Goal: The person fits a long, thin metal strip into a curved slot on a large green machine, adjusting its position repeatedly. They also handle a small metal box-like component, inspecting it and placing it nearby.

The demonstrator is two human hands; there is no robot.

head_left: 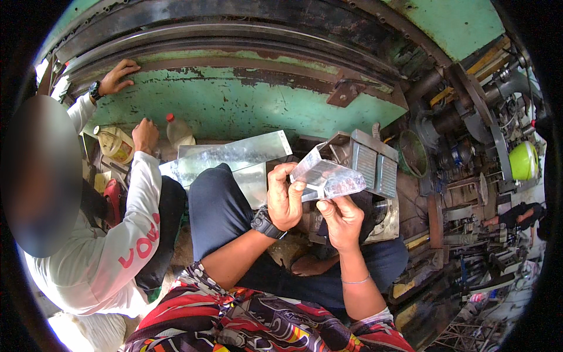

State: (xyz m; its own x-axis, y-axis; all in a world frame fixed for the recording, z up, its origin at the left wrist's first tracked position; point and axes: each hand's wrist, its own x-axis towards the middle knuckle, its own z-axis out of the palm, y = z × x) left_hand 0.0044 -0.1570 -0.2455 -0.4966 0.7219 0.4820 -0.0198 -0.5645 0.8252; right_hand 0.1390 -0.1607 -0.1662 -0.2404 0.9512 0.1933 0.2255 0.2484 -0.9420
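A bent piece of shiny sheet metal point(335, 179) is held up in front of me between both hands. My left hand point(284, 199), with a black watch at the wrist, pinches its left side between thumb and fingers. My right hand point(342, 220) grips its lower edge, thumb in front. Just beyond it stand grey bent metal pieces with ribbed faces point(370, 163). Flat sheets of bright metal point(246, 154) lie past my left knee, partly hidden by it.
A green machine point(223, 111) with rusty edges spans the far side. At left sits a co-worker in a white sleeve point(132, 234), one hand point(119, 76) on the machine. A red-capped bottle point(179, 132) and a yellowish container point(115, 145) stand nearby. Metal parts crowd the right.
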